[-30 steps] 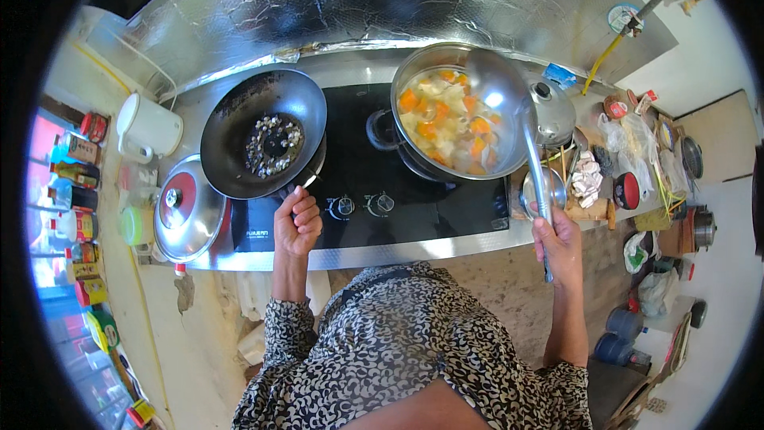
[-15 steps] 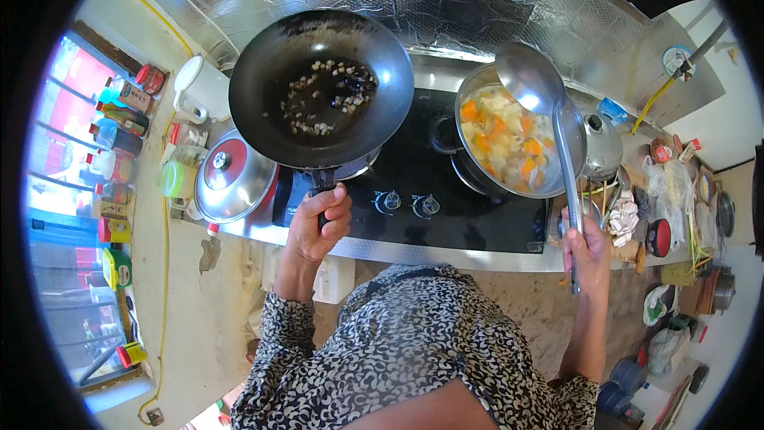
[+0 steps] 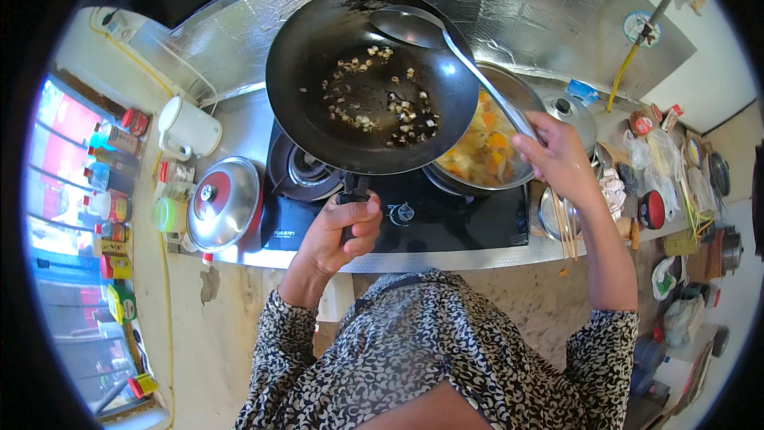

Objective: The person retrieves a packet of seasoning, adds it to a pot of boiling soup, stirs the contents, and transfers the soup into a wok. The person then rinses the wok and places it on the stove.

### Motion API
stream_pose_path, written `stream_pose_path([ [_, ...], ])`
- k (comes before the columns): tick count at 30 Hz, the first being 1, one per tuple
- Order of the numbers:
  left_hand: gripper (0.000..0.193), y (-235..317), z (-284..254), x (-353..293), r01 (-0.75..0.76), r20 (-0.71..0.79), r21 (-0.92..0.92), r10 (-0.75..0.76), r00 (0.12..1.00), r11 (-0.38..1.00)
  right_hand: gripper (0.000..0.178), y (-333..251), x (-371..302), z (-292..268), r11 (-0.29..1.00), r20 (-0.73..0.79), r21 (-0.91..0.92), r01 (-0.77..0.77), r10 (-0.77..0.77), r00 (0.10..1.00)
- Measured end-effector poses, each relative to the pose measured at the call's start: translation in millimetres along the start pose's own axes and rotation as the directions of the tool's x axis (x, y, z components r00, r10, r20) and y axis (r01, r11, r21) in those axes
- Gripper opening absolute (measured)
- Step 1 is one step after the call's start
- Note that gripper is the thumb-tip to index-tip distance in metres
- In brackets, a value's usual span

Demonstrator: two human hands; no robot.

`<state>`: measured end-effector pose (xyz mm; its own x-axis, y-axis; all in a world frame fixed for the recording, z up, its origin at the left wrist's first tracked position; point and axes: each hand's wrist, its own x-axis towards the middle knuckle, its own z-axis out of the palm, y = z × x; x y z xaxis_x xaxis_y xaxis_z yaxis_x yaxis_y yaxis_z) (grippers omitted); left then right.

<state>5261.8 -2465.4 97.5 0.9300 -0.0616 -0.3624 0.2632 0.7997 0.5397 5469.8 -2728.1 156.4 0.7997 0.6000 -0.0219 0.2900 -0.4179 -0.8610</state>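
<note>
My left hand (image 3: 341, 227) is wrapped round the black handle of a dark wok (image 3: 310, 56), which I hold up off the left burner. Small browned chopped pieces (image 3: 362, 122) and some dark oil lie in the wok. With my right hand (image 3: 561, 155) I grip the shaft of a metal ladle (image 3: 410, 28), whose bowl hangs over the far right part of the wok. To the right, partly covered by the wok's edge, a pot of soup (image 3: 497, 155) with orange and pale chunks stands on the cooktop.
The bare left burner (image 3: 306, 167) shows below the wok. A domed lidded pan (image 3: 227, 201) and a white jug (image 3: 189, 129) stand at left. At right are a lidded grey pot (image 3: 569, 115), chopsticks (image 3: 567, 227) and a red bowl (image 3: 651, 209). Foil covers the back wall.
The wok has moved right, off the left burner and toward the soup pot. My right hand has raised the ladle from over the soup pot and brought it left over the wok.
</note>
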Motion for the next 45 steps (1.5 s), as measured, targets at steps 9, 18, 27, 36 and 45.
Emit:
stream_pose_path([
  [9, 0.012, -7, 29, 32, 0.034, -0.073, 0.285, -0.013, 0.997, 0.958, 0.036, 25, 8, -14, 0.993, 0.082, 0.092, -0.067, 0.06, 0.995],
  [18, 0.013, -7, 40, 54, 0.039, -0.088, 0.395, -0.005, 0.996, 0.918, 0.046, 40, -42, -63, 0.817, 0.087, -0.495, 0.296, -0.293, 0.952],
  [27, 0.014, -12, 48, 66, 0.016, -0.148, 0.617, 0.096, 0.984, 0.787, 0.043, 73, -33, -71, 0.797, -0.215, -0.547, 0.256, -0.43, 0.877],
  [36, 0.012, -20, 59, 71, 0.013, -0.174, 0.835, 0.24, 0.955, 0.55, 0.046, 121, -59, -43, 0.785, -0.2, -0.595, 0.173, -0.353, 0.914],
  [45, 0.014, -32, 58, 72, 0.039, -0.195, 0.936, 0.424, 0.885, 0.349, 0.045, 112, -100, -76, 0.648, -0.132, -0.746, 0.153, -0.369, 0.92],
])
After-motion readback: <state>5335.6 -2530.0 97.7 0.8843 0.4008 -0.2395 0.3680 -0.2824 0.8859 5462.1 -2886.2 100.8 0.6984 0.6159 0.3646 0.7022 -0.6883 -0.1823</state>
